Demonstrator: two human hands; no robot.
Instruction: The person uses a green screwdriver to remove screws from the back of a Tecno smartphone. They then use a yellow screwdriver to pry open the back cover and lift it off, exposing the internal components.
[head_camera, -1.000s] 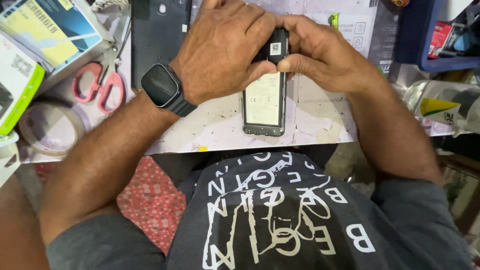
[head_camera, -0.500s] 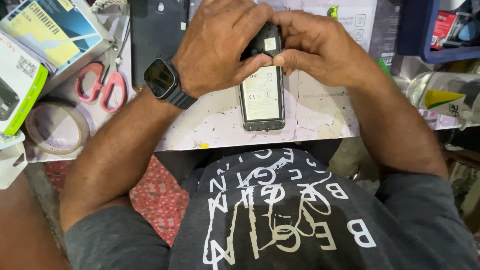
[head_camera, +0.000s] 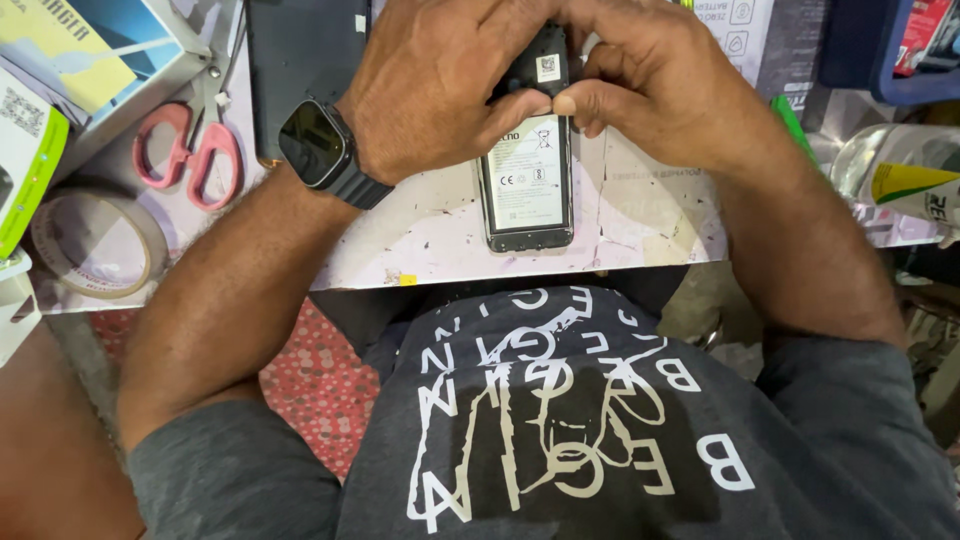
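Observation:
An opened mobile phone (head_camera: 527, 185) lies back-side up on the worn white tabletop (head_camera: 420, 240), its pale battery showing. My left hand (head_camera: 440, 80) presses on the phone's upper left part, a dark smartwatch (head_camera: 312, 145) on that wrist. My right hand (head_camera: 640, 85) grips the phone's upper right, thumb tip resting on the top edge of the battery. Both hands hide the phone's upper end.
Pink-handled scissors (head_camera: 195, 150) and a tape roll (head_camera: 95, 245) lie at left beside cardboard boxes (head_camera: 90, 70). A dark flat panel (head_camera: 300, 60) lies behind my left hand. A clear bottle (head_camera: 900, 175) and blue bin (head_camera: 900, 50) stand at right.
The view has shifted downward slightly. Both hands stay clasped on the phone's upper end; my right thumb has slid closer to the battery's top edge.

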